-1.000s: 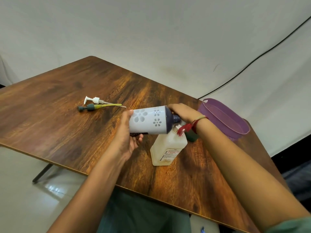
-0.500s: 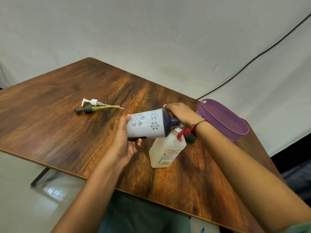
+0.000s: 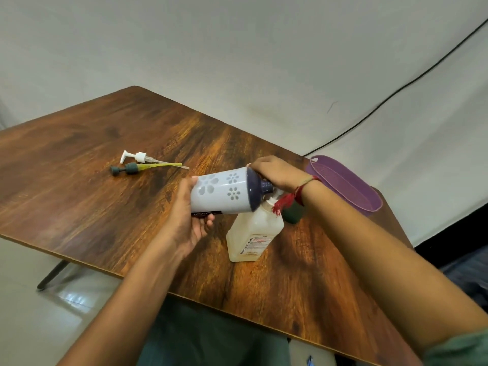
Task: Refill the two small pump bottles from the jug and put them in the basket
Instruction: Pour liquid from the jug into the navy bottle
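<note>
The left hand (image 3: pixel 190 220) is gripping the white flowery plastic jug (image 3: pixel 221 192) by its base; the right hand (image 3: pixel 277 173) is holding its dark neck over the pale plastic bottle (image 3: pixel 253 233) standing on the worktop (image 3: pixel 105 207); missing that small mouth could be spilling soap.

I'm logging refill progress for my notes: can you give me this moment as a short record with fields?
jug: tilted on its side, spout over the white bottle's open neck
left hand: grips the jug's base
right hand: holds the jug's dark top
white bottle: upright on the table, pump off
green bottle: behind it, partly hidden by the wrist
white pump, green pump: lying together, far left
basket: right, no bottle inside
</note>
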